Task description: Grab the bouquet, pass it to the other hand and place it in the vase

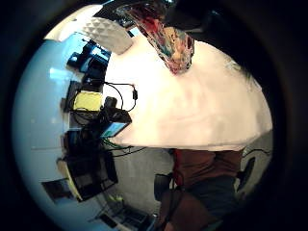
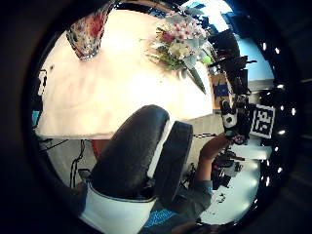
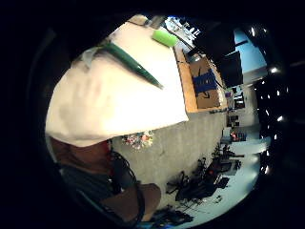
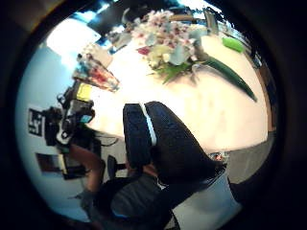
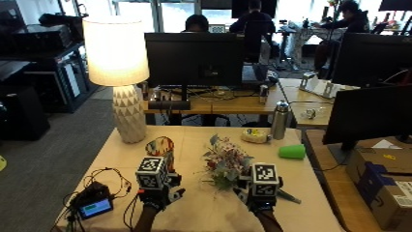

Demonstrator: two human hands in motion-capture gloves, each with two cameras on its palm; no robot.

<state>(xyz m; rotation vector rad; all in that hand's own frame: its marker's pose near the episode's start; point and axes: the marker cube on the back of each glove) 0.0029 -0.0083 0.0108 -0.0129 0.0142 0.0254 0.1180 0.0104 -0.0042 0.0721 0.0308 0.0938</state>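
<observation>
Busy office, cream-covered counter (image 5: pixel 193 212) in front, two gloved hands over its near part.

From the left: a small screen device (image 5: pixel 95 207) with black cables near the counter's edge; a lit lamp (image 5: pixel 122 77) with a white patterned base at the far corner; just right of that, a multicoloured vase (image 5: pixel 161 146) standing upright with nothing in it. Left hand (image 5: pixel 156 189) raised near the vase, apart from it, holding nothing; fingers (image 2: pixel 131 151) loosely curled in the thumb-side palm view. Bouquet (image 5: pixel 225 163) of pink and white flowers lying on the counter between the hands, green stem end toward the right. Right hand (image 5: pixel 259 191) just beside the bouquet, fingers (image 4: pixel 165 141) loosely curled, contact with the stems not clear. Further right, a green cup (image 5: pixel 292 151) on its side; behind, a metal bottle (image 5: pixel 279 120).
</observation>
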